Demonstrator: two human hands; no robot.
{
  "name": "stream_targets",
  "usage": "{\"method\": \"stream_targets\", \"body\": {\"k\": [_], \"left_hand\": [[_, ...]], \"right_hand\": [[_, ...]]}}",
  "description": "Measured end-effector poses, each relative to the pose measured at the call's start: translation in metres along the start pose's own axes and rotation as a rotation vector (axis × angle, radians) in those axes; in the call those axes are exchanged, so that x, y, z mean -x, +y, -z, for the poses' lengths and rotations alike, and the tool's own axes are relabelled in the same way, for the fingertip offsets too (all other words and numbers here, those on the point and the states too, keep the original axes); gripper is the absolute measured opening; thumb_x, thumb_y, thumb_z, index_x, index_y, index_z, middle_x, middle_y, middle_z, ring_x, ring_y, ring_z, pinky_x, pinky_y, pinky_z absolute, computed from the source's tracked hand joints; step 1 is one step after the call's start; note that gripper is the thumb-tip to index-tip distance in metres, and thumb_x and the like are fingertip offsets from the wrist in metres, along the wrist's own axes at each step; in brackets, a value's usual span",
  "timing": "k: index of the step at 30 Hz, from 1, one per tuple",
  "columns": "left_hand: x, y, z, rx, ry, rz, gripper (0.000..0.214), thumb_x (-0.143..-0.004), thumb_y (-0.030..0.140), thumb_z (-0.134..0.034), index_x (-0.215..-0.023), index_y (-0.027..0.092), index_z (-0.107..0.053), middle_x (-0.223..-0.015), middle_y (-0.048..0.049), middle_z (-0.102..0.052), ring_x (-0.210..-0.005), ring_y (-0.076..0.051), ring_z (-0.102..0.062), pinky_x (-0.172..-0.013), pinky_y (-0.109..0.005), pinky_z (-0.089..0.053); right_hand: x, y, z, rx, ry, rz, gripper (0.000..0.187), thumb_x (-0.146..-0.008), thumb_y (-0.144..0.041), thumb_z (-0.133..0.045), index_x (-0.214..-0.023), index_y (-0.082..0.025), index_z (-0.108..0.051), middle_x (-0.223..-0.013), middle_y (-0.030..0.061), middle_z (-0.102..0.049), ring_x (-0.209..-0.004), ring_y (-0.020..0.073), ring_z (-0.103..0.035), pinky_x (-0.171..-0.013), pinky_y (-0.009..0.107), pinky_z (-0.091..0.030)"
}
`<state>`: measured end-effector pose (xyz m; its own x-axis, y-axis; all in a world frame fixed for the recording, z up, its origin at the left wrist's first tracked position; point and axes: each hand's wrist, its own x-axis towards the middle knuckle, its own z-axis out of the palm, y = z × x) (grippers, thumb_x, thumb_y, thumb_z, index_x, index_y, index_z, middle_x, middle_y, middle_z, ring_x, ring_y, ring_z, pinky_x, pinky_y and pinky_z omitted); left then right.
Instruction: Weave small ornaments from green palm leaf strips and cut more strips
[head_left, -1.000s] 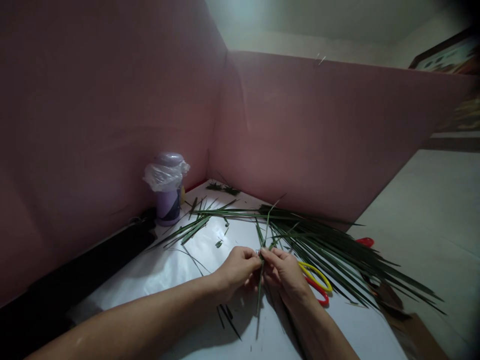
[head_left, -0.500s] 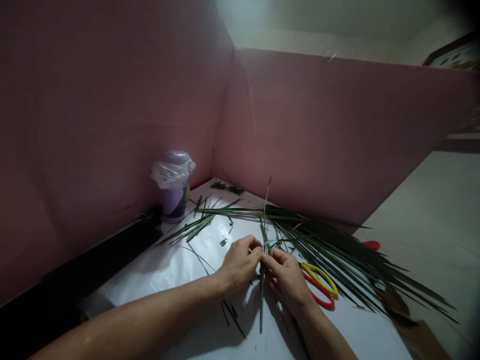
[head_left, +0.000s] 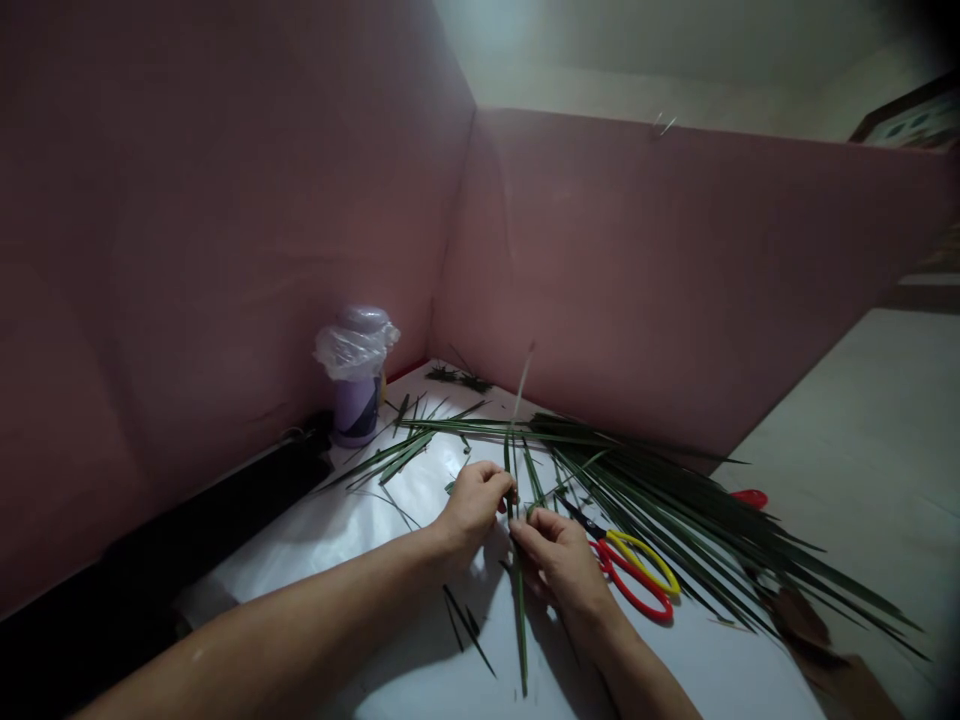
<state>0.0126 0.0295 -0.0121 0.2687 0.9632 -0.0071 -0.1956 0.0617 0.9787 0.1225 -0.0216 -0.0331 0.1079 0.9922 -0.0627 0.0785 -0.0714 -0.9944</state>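
My left hand (head_left: 475, 502) and my right hand (head_left: 558, 560) meet over a white sheet (head_left: 360, 560), each pinching long green leaf strips (head_left: 519, 610). The left fingers close on a strip that rises upward past the hands. The right fingers grip strips just below and to the right. A strip's lower end trails toward me across the sheet. A pile of long green leaves (head_left: 675, 500) fans out to the right, touching the strips near my fingers.
Scissors with yellow and red handles (head_left: 637, 575) lie right of my right hand. A purple bottle with a plastic bag over its top (head_left: 357, 385) stands at the back left. Pink partition walls (head_left: 637, 270) enclose the corner. Leaf scraps (head_left: 465, 620) lie near my forearms.
My left hand has moved up and away from the right, drawing one strip higher so its tip stands taller. My right hand has shifted slightly down. The view has drifted a little.
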Motion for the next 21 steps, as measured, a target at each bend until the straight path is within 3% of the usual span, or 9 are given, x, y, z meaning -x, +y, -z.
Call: {"method": "stream_targets", "body": {"k": [5, 8, 15, 18, 21], "left_hand": [[-0.007, 0.003, 0.006, 0.127, 0.089, 0.074, 0.005, -0.062, 0.020, -0.047, -0.060, 0.015, -0.049, -0.061, -0.0009, -0.055, -0.048, -0.007, -0.042, -0.038, -0.017, -0.023], [-0.009, 0.004, 0.007, 0.194, 0.105, 0.025, 0.007, -0.063, 0.022, -0.050, -0.065, 0.015, -0.049, -0.066, -0.0029, -0.059, -0.049, -0.007, -0.043, -0.040, -0.018, -0.024], [-0.003, 0.019, 0.008, 0.260, -0.131, -0.216, 0.019, -0.067, 0.024, -0.060, -0.081, 0.012, -0.059, -0.060, -0.0007, -0.057, -0.055, -0.007, -0.046, -0.053, -0.019, -0.032], [-0.009, 0.020, 0.012, 0.273, -0.040, -0.214, 0.024, -0.071, 0.031, -0.060, -0.083, 0.010, -0.060, -0.064, -0.0032, -0.060, -0.056, -0.007, -0.047, -0.052, -0.019, -0.032], [-0.017, 0.016, 0.016, 0.285, 0.060, -0.083, 0.025, -0.073, 0.031, -0.058, -0.086, 0.011, -0.057, -0.072, -0.0071, -0.063, -0.056, -0.008, -0.050, -0.048, -0.018, -0.032]], "right_hand": [[0.001, 0.001, -0.001, -0.091, -0.017, -0.070, 0.036, -0.069, -0.036, -0.062, -0.053, -0.021, -0.033, -0.033, -0.0105, -0.039, -0.023, 0.0034, -0.031, -0.025, 0.014, -0.010], [0.001, 0.004, 0.001, -0.102, -0.038, -0.101, 0.033, -0.070, -0.038, -0.060, -0.055, -0.021, -0.036, -0.030, -0.0083, -0.044, -0.020, 0.0038, -0.026, -0.023, 0.014, -0.009], [0.000, 0.004, 0.001, -0.073, -0.017, -0.125, 0.031, -0.069, -0.039, -0.060, -0.055, -0.020, -0.039, -0.027, -0.0061, -0.046, -0.018, 0.0028, -0.022, -0.022, 0.014, -0.012], [0.000, 0.005, 0.001, -0.106, -0.019, -0.109, 0.032, -0.069, -0.039, -0.060, -0.055, -0.020, -0.039, -0.027, -0.0061, -0.046, -0.019, 0.0030, -0.024, -0.023, 0.013, -0.013], [-0.001, 0.007, 0.001, -0.193, -0.062, -0.076, 0.032, -0.070, -0.041, -0.062, -0.059, -0.019, -0.042, -0.034, -0.0058, -0.050, -0.021, 0.0036, -0.030, -0.023, 0.013, -0.014]]}}
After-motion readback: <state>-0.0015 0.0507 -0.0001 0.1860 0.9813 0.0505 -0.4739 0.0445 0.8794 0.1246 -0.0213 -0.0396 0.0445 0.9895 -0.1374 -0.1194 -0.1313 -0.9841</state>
